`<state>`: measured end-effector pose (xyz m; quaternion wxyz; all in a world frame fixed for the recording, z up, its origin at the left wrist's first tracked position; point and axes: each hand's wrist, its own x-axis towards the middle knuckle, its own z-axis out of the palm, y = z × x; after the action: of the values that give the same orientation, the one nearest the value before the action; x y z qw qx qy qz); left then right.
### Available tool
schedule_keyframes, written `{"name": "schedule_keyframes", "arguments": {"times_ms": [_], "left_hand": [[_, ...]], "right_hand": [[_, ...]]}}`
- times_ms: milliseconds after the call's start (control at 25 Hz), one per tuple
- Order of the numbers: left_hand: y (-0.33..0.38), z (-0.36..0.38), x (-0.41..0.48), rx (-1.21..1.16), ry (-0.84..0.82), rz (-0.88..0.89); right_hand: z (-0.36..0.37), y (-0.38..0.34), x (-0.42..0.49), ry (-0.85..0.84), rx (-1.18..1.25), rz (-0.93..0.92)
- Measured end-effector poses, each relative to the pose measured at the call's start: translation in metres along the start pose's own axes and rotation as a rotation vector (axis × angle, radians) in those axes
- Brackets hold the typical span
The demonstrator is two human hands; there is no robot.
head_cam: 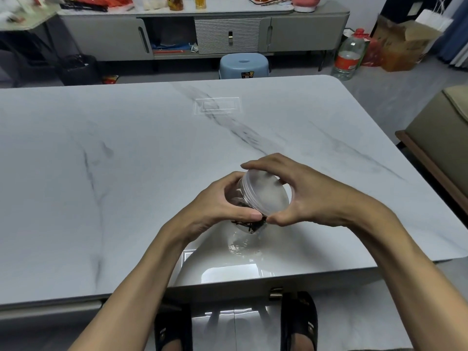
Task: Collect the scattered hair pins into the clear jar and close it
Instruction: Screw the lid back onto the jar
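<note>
Your left hand (215, 201) grips the clear jar (243, 198) by its body, tilted above the surface (126, 160), while your right hand (298, 193) curls around its lid (266, 193). Dark hair pins (249, 225) lie inside the jar, just below your left thumb.

jar (234, 196): your clear smooth plastic | lid (268, 193): frosted plastic, ribbed rim | hair pins (249, 225): dark, thin | table (126, 148): glossy marble-look
</note>
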<state>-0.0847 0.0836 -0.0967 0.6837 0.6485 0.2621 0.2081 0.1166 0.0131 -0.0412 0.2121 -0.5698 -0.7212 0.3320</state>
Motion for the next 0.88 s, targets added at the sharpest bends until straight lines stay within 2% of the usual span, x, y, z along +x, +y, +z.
{"name": "schedule_keyframes", "arguments": {"times_ms": [160,320,640,880], "left_hand": [[0.0023,-0.0036,-0.0012,-0.001,-0.059,0.015],[0.0026,-0.0056,-0.0015,-0.006,-0.066,-0.001],[0.0011,-0.0020,0.0000,0.027,0.020,0.011],[0.0011,0.0038,-0.0001,0.085,0.037,0.023]], "right_hand": [[-0.0033,-0.0057,0.0001,-0.084,-0.007,-0.018],[-0.0040,-0.0077,0.0013,-0.100,-0.015,-0.020],[-0.0014,-0.0023,0.0052,0.001,-0.161,0.120],[0.0025,-0.0001,0.0058,0.031,-0.176,0.191]]}}
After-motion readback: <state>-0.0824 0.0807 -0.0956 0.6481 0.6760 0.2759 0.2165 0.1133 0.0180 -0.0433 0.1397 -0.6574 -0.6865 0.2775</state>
